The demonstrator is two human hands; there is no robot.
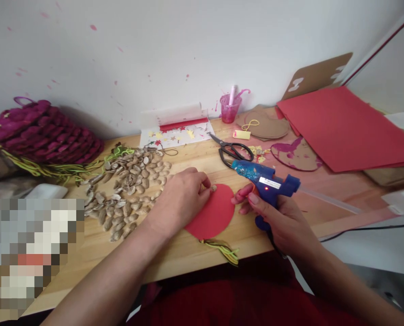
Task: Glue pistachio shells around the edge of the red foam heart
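Observation:
My left hand (184, 194) is closed, its fingertips at the upper left edge of a red paper disc (217, 215). A small peanut shell (214, 188) shows at those fingertips, partly hidden. In my right hand (286, 219) is a blue glue gun (268, 183), its small light glowing orange and a clear glue stick (330, 201) jutting from its back. The nozzle points left, above the disc's right side. From the disc's lower edge hangs a yellow-green and dark tassel (224, 250). Left of my left hand lies a pile of peanut shells (130, 194).
Black scissors (234, 147) lie behind the glue gun. A magenta scaled piece (49, 133) stands at the left. Red sheets (351, 129), cardboard cutouts (268, 124) and a pink-stained cup (230, 108) are at the back and right. A black cable (364, 230) runs off right.

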